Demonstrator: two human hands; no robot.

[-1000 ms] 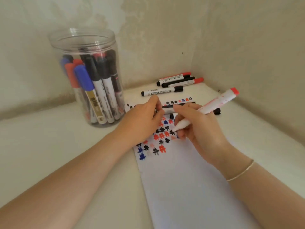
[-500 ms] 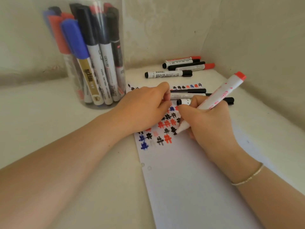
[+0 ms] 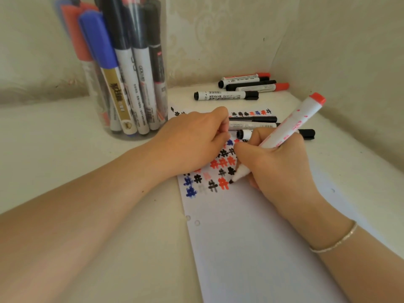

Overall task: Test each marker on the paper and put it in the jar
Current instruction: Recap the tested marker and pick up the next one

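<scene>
Gripped in my right hand (image 3: 277, 167), in a writing hold between thumb and fingers, is a white marker (image 3: 290, 127) with a red end cap. Its barrel slants toward the upper right of the frame; its dark tip sits on the paper (image 3: 251, 248) at centre frame, just right of a red hash mark. A thin bracelet (image 3: 334, 241) circles that wrist at lower right.

My left hand (image 3: 192, 143) rests knuckles-up on the upper left part of the sheet, fingers curled under; I cannot tell whether they pinch anything. Rows of black, red and blue hash marks (image 3: 220, 169) lie between and partly beneath both hands.

Beyond the hands, three loose markers (image 3: 253, 122) lie across the far end of the sheet, partly hidden by my fingers. Farther back, near the wall corner at upper centre, a black-capped marker (image 3: 226, 95) lies alone, with a cluster of further markers (image 3: 251, 82) behind it.

At upper left, well apart from the pen tip, the clear jar (image 3: 122, 68) stands upright, holding black, blue and red markers.
</scene>
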